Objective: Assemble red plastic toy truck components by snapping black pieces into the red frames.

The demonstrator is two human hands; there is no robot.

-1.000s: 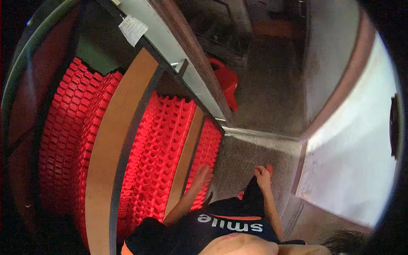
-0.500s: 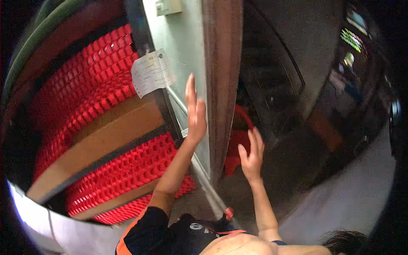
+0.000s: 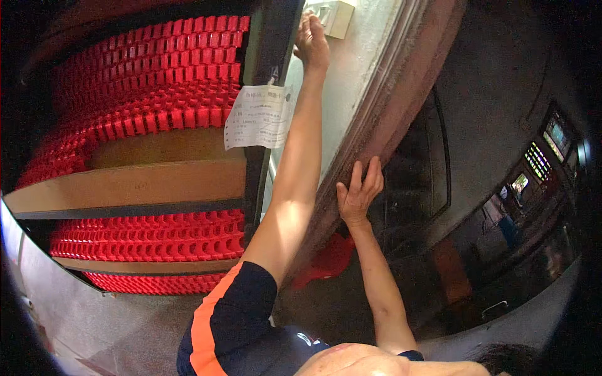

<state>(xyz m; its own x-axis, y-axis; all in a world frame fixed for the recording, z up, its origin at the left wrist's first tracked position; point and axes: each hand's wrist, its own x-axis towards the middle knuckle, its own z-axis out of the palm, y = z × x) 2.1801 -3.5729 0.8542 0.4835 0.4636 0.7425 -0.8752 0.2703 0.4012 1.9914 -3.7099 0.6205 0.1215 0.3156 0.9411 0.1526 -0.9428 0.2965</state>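
Observation:
My left hand (image 3: 312,45) reaches up to a pale wall switch box (image 3: 339,19) on the light wall, its fingers stretched upward at the box's left side. Whether the fingertips press on it I cannot tell. My right hand (image 3: 360,198) lies against the brown door frame (image 3: 370,106), fingers apart and holding nothing. Beside my left forearm a printed paper sheet (image 3: 258,119) hangs from the dark post of a shelf rack.
Rows of red plastic parts (image 3: 169,116) fill the rack to the left, on brown shelf boards (image 3: 144,185). Beyond the frame is a dark room with a staircase (image 3: 404,182). A red object (image 3: 326,260) stands low behind the frame.
My left arm has stretched upward, bringing the hand from mid-air to the switch box. My right hand has shifted slightly to the left, onto the door frame. The view has turned.

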